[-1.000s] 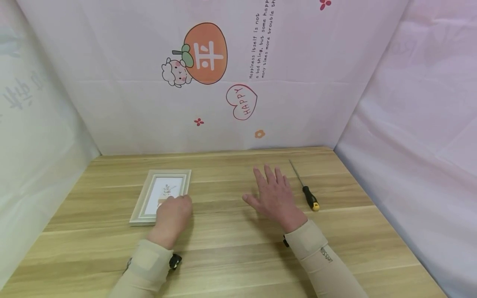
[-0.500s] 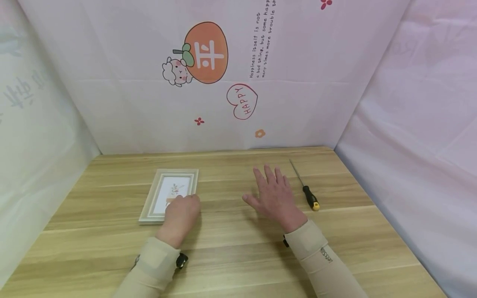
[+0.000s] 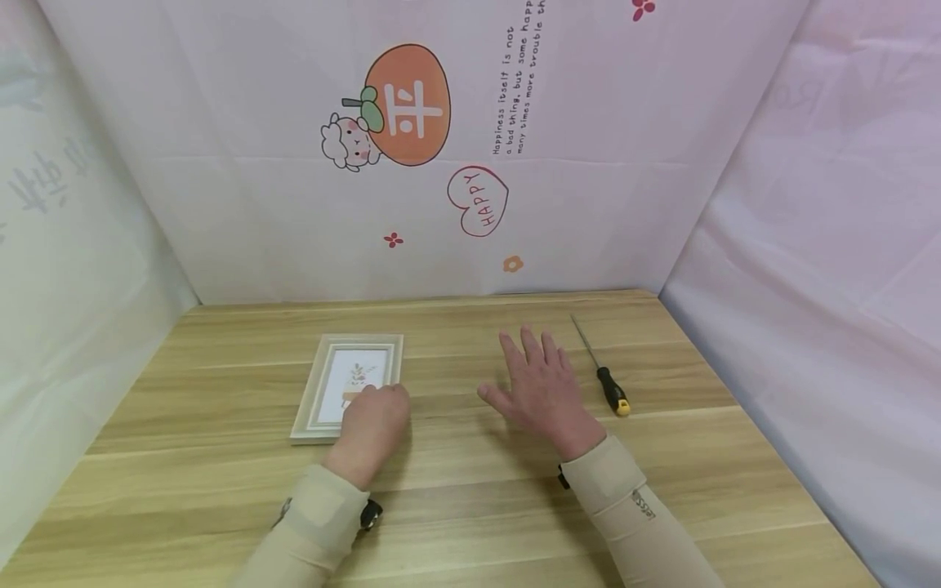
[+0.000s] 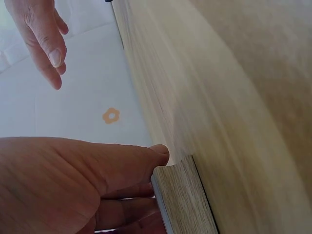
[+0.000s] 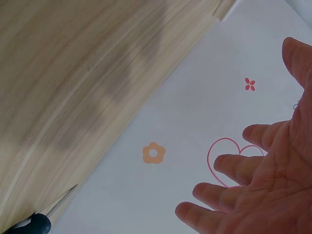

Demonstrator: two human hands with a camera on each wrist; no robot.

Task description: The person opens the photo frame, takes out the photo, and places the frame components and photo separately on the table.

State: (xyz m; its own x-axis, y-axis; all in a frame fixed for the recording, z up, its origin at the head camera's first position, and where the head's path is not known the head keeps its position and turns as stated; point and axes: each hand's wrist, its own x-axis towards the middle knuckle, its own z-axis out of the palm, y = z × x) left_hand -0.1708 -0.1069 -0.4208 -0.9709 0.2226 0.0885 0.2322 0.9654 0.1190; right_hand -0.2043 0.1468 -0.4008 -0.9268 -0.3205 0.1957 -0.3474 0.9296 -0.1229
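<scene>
A cream picture frame (image 3: 314, 392) with a plant print lies face up on the left half of the table. My left hand (image 3: 376, 425) grips its right side near the front corner, hiding part of the print. In the left wrist view the thumb is on top of the frame's edge (image 4: 187, 200), and the other fingers are curled below, partly hidden. My right hand (image 3: 540, 388) is held over the table with fingers spread and holds nothing; its palm shows in the right wrist view. To its right lies a screwdriver (image 3: 613, 390) with a black and yellow handle.
The wood-grain table (image 3: 456, 490) ends at a white printed cloth (image 3: 588, 204) at the back. More white cloth hangs along the left and right sides. The screwdriver's thin shaft points toward the back edge.
My left hand has moved the picture frame to the right across the table, with its grip unchanged. The right hand and the screwdriver have stayed in place.
</scene>
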